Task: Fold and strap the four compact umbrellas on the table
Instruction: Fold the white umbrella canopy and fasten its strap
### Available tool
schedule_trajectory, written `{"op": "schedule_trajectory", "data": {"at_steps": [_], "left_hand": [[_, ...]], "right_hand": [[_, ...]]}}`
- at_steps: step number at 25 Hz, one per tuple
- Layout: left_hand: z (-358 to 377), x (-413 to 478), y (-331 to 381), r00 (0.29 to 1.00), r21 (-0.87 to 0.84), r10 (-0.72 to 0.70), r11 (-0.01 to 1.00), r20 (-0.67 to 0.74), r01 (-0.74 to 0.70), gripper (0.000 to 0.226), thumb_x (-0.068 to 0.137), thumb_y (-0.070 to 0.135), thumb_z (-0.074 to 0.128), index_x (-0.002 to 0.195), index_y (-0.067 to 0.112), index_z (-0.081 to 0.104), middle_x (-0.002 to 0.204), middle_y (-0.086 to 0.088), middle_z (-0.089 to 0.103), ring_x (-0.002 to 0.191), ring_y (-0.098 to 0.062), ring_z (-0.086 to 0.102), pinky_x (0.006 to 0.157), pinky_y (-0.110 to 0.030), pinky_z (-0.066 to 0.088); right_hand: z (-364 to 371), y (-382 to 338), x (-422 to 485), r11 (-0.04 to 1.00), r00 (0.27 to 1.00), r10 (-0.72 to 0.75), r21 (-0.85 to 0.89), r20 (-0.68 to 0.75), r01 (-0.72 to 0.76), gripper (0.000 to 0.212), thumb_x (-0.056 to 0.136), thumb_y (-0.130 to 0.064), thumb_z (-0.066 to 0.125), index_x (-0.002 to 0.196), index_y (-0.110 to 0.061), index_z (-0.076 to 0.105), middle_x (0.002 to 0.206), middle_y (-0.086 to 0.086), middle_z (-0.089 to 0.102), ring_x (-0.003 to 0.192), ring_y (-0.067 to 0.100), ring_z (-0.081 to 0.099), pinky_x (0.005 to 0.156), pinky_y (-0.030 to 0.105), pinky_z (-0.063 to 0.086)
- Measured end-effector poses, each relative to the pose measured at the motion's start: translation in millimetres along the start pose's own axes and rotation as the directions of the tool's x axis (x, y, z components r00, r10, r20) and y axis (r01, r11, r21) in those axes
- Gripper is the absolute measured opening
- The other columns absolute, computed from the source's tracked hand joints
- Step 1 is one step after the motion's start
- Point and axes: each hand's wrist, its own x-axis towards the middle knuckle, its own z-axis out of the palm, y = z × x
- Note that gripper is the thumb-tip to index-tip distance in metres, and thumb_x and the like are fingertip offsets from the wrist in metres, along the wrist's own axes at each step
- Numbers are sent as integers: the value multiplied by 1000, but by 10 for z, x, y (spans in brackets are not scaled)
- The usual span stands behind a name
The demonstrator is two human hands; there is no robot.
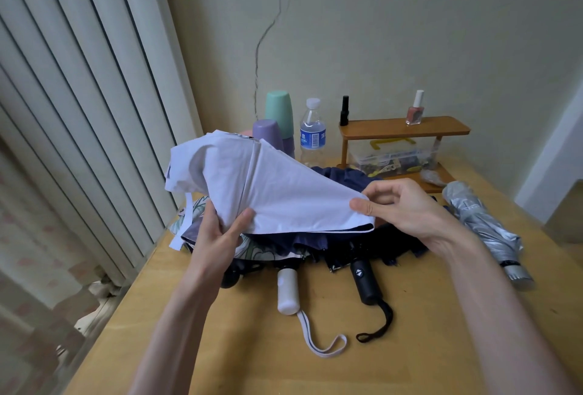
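Observation:
I hold a pale lilac umbrella (271,186) above the wooden table (252,353), its canopy spread loose. My left hand (217,236) grips the bunched cloth near its ribs. My right hand (400,205) pinches the canopy's right corner. Under it lie a floral umbrella with a white handle (287,292) and white wrist loop, and a dark navy umbrella (356,243) with a black handle (366,282) and black loop. A silver umbrella (485,227) lies rolled at the right, apart from the rest.
At the back stand stacked green and purple cups (277,120), a water bottle (312,132), and a small wooden shelf (403,128) with two nail polish bottles over a clear plastic box (394,154). A curtain (79,110) hangs at the left.

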Motion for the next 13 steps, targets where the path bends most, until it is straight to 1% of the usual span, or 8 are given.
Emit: {"op": "schedule_trajectory", "data": {"at_steps": [1,3,5,6,8,10,11,13], "left_hand": [[7,-5,8,1000,3,2,1000,12,-2,44,102,26,68,142,31,50,131,9,69,115,-11,69,86,-26,54],[13,-18,19,1000,10,2,1000,22,-2,45,103,27,67,144,31,50,131,11,69,112,-6,70,86,-26,53],[16,-25,31,1000,6,-3,1000,19,3,44,102,33,67,143,31,51,130,12,69,111,-6,70,84,-25,53],[19,-30,40,1000,-1,-3,1000,19,3,45,100,40,66,142,32,52,130,13,69,113,-7,69,86,-26,53],[39,-35,50,1000,-26,-3,1000,-2,3,43,99,48,63,138,34,54,131,15,70,116,-7,69,90,-30,54],[75,-26,38,998,-59,-9,998,-69,5,36,102,44,63,135,31,56,130,12,70,119,-10,68,97,-35,56],[97,-24,27,995,-72,-8,997,-104,0,36,103,42,64,136,29,56,130,9,70,121,-11,68,101,-38,56],[151,-19,4,986,-90,1,996,-169,-16,37,103,39,65,136,25,55,132,5,69,123,-14,67,106,-42,54]], "right_hand": [[-4,-11,-8,1000,1000,1,15,8,-1,23,89,-30,81,93,-9,72,89,8,81,72,10,71,76,23,55],[1,-38,-25,999,997,-5,52,73,2,24,92,-26,78,103,-8,68,98,10,81,83,16,76,78,28,60],[25,-62,-36,999,988,-32,41,148,26,21,97,-26,72,114,-13,73,109,4,80,98,17,77,84,26,61],[41,-55,-28,999,987,-42,22,156,39,22,99,-26,70,117,-15,76,111,0,80,102,15,77,86,26,60],[65,-48,-5,999,995,-39,-31,89,42,19,98,-26,71,112,-17,81,106,-3,81,102,13,77,92,30,61],[64,-48,23,998,999,-41,-51,-16,41,14,94,-24,76,105,-18,83,99,-5,82,97,13,78,95,33,60],[61,-49,31,998,997,-45,-43,-62,43,12,92,-23,79,102,-19,84,96,-5,82,94,12,78,94,32,60],[62,-66,38,999,986,-54,-7,-159,53,12,85,-21,86,96,-21,84,90,-6,82,88,9,78,85,23,60]]}}
